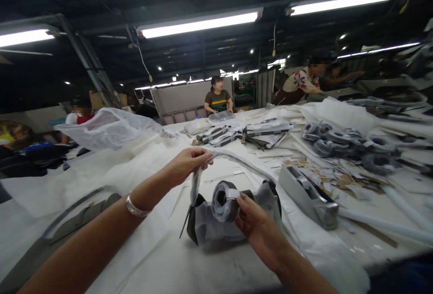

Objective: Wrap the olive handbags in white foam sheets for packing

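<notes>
A dark handbag point(216, 235) stands on the table in front of me, partly covered in thin white wrapping. Its arched handle point(241, 161) is wrapped in the same pale material. My left hand point(189, 163), with a silver bangle at the wrist, pinches the top of that handle. In my right hand point(253, 217) is a coiled strap point(223, 201), dark grey under clear film with a white band round one side. I hold the coil just above the bag's opening, and it hides part of the bag behind it.
A grey tape dispenser point(307, 197) sits right of the bag. Beyond it lie paper scraps point(338, 172) and a pile of coiled straps point(338, 138). Another bag point(81, 217) rests at left near white sheeting point(111, 127). Across the table a person point(219, 98) faces this way.
</notes>
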Tool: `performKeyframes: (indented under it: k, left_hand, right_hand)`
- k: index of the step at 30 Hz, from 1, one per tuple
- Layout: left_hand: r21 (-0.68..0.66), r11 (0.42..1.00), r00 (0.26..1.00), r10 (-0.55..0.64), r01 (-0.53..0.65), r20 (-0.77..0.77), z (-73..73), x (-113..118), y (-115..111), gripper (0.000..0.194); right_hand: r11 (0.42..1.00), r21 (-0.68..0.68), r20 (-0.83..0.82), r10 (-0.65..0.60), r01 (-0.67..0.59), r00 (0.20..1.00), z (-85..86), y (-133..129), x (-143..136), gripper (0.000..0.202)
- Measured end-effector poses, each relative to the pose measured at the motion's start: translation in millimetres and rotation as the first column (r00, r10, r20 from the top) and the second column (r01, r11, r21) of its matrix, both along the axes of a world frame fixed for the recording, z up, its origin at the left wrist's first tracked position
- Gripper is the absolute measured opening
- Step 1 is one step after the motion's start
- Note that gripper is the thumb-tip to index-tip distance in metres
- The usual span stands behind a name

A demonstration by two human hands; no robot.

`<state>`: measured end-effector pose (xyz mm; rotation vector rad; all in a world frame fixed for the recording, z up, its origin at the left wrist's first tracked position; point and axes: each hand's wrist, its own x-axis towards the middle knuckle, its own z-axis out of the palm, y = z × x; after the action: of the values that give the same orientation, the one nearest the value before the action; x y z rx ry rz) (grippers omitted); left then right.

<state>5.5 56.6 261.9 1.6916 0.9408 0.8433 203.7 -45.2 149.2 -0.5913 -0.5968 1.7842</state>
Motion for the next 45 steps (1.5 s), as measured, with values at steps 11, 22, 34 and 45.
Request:
performKeyframes:
  k: [11,22,34,45]
  left_hand:
    - [-0.094,0.995,0.993,0.047,-0.037,0.105,17.9,20,-32,0.038]
    - [0.021,0.992,0.992,0.126,-0.126,0.005,-6.0,10,-56,0.042]
    - [0.056,0.998,0.957,0.027,-0.011,-0.288,-3.2,-3,-71,0.044]
    - [-0.160,0.941,0.955,0.291,-0.297,-0.059,-33.1,-11,-69,0.057]
  right_hand:
    - [0.951,0.139,-0.027,-0.276,0.277,0.961,13.8,22,-40,0.049]
    - [0.910,0.258,-0.047,-0.324,0.325,0.945,23.3,11,-53,0.049]
    - [0.844,0.433,0.069,-0.381,0.316,0.922,18.6,3,-54,0.035]
    - [0.668,0.706,0.503,-0.707,0.235,0.497,-29.9,-9,14,0.030]
